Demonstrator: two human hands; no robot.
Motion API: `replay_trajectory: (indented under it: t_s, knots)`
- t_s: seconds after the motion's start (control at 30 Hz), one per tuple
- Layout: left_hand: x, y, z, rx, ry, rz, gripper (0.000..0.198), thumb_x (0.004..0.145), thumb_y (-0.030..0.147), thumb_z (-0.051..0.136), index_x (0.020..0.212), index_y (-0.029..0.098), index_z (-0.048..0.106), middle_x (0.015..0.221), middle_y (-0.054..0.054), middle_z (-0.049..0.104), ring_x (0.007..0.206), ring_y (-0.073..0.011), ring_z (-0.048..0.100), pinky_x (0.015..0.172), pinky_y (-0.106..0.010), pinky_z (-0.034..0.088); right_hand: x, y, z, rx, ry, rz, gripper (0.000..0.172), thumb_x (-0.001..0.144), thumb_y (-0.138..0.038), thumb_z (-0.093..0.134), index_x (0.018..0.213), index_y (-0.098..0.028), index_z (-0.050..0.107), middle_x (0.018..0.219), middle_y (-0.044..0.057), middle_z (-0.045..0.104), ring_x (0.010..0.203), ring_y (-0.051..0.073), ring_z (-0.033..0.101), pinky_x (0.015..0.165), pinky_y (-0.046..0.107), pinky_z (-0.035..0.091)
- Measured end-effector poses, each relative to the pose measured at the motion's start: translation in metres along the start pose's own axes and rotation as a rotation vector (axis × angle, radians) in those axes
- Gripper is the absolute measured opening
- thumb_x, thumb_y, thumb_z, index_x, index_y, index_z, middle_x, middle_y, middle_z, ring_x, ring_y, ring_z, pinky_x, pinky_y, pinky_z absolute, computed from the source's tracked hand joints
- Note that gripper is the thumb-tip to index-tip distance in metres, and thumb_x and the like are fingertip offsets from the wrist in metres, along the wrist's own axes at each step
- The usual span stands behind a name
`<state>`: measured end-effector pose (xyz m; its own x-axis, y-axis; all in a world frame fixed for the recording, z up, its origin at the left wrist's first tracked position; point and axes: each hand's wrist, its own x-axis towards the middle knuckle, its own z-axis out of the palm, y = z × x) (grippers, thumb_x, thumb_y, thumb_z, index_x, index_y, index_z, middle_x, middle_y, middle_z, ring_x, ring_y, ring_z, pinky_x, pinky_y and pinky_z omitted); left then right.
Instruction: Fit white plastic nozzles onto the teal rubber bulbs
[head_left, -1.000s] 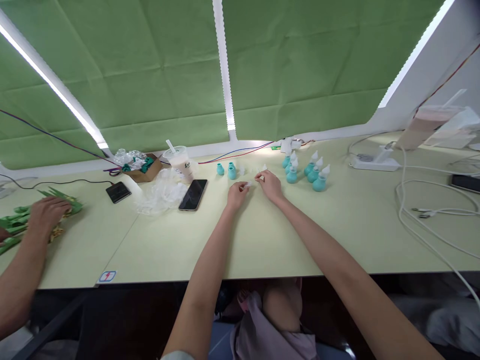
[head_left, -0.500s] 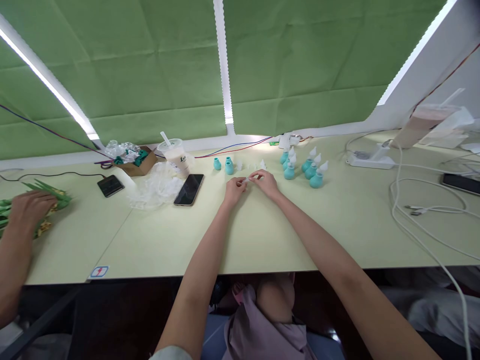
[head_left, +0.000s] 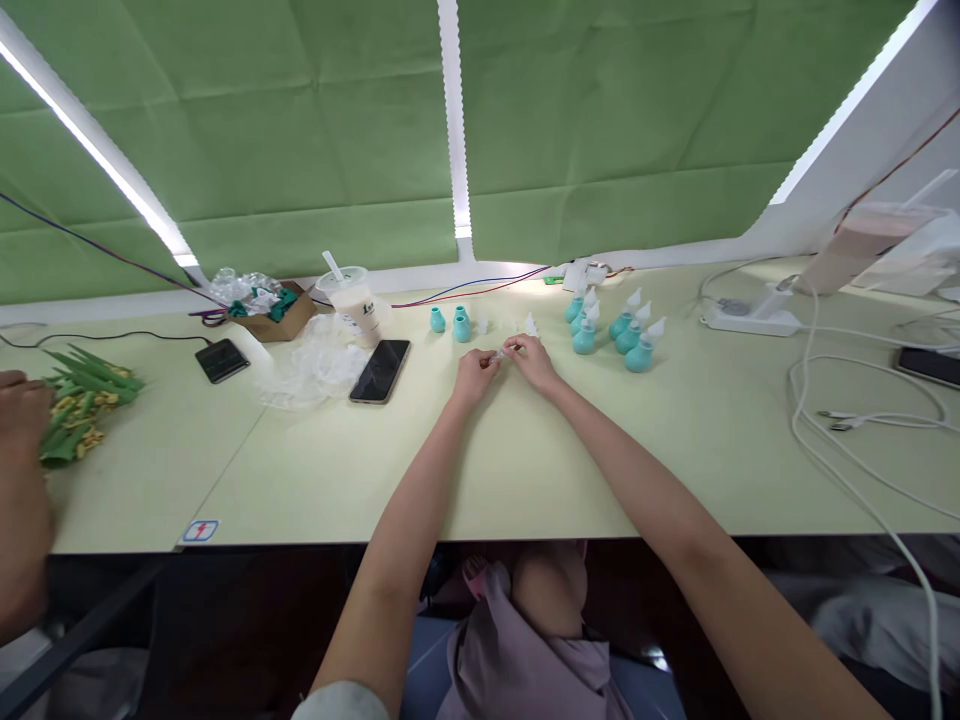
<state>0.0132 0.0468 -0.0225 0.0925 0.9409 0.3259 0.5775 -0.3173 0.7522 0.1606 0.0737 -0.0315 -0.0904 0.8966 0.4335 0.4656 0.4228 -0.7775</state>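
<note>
My left hand [head_left: 475,374] and my right hand [head_left: 531,360] meet over the table, fingers pinched on one small clear piece [head_left: 498,355] between them. Its details are too small to make out. Just behind my left hand stand a few open teal bulbs [head_left: 461,326] without tips. Small translucent pieces [head_left: 530,324] lie behind my right hand. Further right, several teal bulbs [head_left: 639,354] stand upright with pale pointed tips on top.
A black phone [head_left: 380,371], crumpled clear plastic [head_left: 311,368], a drink cup [head_left: 354,304] and a cardboard box [head_left: 279,318] are on the left. Another person's hand [head_left: 22,410] is beside green bundles [head_left: 79,410]. White cables [head_left: 806,400] and a power strip [head_left: 754,318] lie right.
The other person's hand at the far left has moved left, off the green bundles. My hands stay together at the small clear piece. The view has shifted slightly.
</note>
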Motion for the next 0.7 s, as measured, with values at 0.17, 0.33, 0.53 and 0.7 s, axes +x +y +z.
replay_trajectory:
  t_s: [0.17,0.33,0.53,0.7]
  knots:
    - [-0.0004,0.001,0.0005,0.045,0.004,0.012,0.023,0.078,0.029,0.05,0.07,0.016,0.068,0.059,0.001,0.046,0.059,-0.0106,0.04,0.06,-0.023,0.034,-0.0012,0.0006,0.0021,-0.048,-0.02,-0.002,0.013,0.081,-0.028,0.049,0.08,-0.022,0.06,0.096,0.005,0.064,0.094,0.021,0.05,0.088,0.037,0.039]
    - [-0.0007,0.0004,0.0018,0.062,0.024,-0.018,0.021,0.077,0.029,0.051,0.074,0.017,0.068,0.061,0.001,0.05,0.062,-0.012,0.045,0.062,-0.023,0.037,-0.0018,-0.0023,0.002,-0.094,-0.026,-0.003,0.012,0.082,-0.027,0.049,0.081,-0.023,0.06,0.097,0.006,0.063,0.097,0.022,0.049,0.087,0.037,0.04]
    - [-0.0008,0.001,0.0029,0.043,0.022,-0.021,0.021,0.077,0.029,0.053,0.074,0.015,0.068,0.065,0.0,0.054,0.065,-0.0121,0.048,0.065,-0.023,0.039,-0.002,-0.002,0.0017,-0.132,-0.032,-0.017,0.012,0.083,-0.027,0.05,0.081,-0.022,0.06,0.098,0.006,0.063,0.097,0.023,0.05,0.086,0.037,0.038]
    - [-0.0006,0.0028,0.0022,0.025,0.016,-0.039,0.023,0.076,0.03,0.053,0.078,0.014,0.07,0.065,0.0,0.055,0.065,-0.0117,0.049,0.064,-0.022,0.039,-0.0025,-0.0018,-0.0003,-0.197,-0.039,0.022,0.012,0.084,-0.028,0.05,0.082,-0.023,0.061,0.101,0.006,0.064,0.099,0.024,0.05,0.088,0.04,0.035]
